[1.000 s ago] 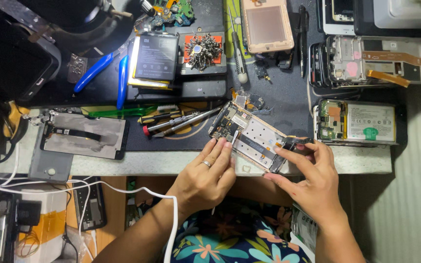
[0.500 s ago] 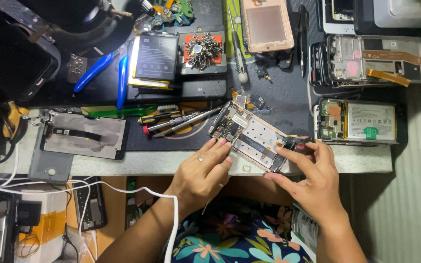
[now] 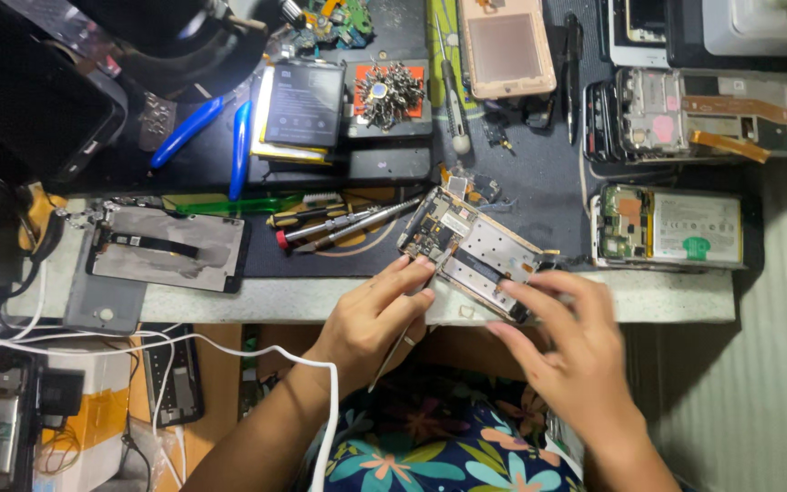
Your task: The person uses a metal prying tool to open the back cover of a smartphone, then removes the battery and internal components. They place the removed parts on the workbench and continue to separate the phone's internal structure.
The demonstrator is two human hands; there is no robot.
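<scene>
Change: right hand (image 3: 568, 351) has moved; now blurred, fingers over the open phone (image 3: 472, 252)
Phone: long way slanted, top up-left
Left hand (image 3: 377, 314): pinching phone's near edge; thin tool (image 3: 392, 355) tucked under

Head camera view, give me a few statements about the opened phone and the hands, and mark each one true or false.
1. Both hands touch the opened phone with its bare silver frame and circuit board. True.
2. The left hand grips the blue-handled pliers. False: the pliers lie untouched at the back of the dark work mat; that hand holds a thin metal tool.
3. The right hand rests its fingers on the near end of the phone. True.
4. The opened phone lies flat in the middle of the mat. False: it sits at an angle over the pale bench edge.
</scene>
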